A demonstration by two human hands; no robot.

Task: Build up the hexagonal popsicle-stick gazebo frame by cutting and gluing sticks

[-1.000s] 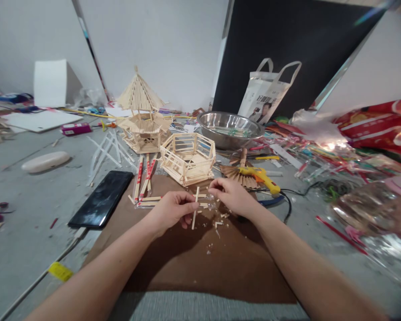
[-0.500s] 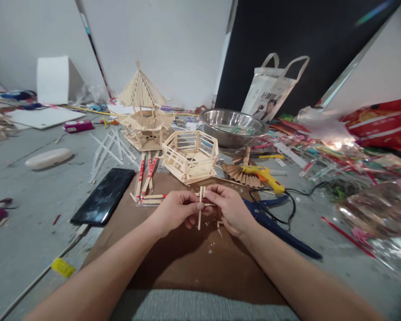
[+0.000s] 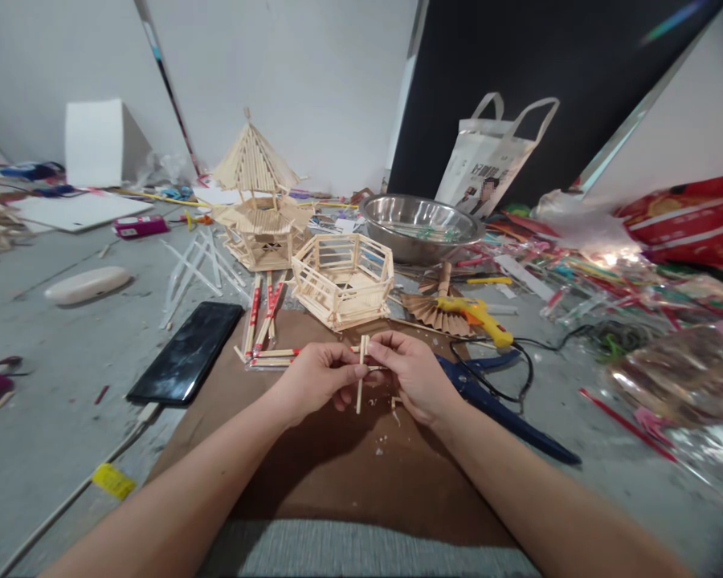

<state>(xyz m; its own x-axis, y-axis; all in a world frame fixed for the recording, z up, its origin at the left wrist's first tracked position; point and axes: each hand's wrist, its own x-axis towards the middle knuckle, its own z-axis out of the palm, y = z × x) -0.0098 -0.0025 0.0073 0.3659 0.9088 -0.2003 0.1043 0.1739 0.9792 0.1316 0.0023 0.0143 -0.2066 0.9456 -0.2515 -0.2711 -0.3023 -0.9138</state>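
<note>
Pinched in my left hand is a thin pale wooden stick, held nearly upright. My right hand closes on more short wooden stick pieces joined or pressed against it; its fingertips meet the upper end, and the exact joint is partly hidden by fingers. Just beyond both hands stands a six-sided stick frame with railings. Behind it on the left is a pavilion model of sticks with a pointed roof. Paper-wrapped chopsticks lie left of the frame, some running behind my left hand.
Brown board lies under my hands with small scraps on it. To the right are blue-handled cutters, a yellow glue gun with its cord, and a folded brown paper fan. A phone lies left; a steel bowl stands behind.
Almost nothing differs. Both hands keep their place and their hold on the sticks, with only a very slight shift of the view.
</note>
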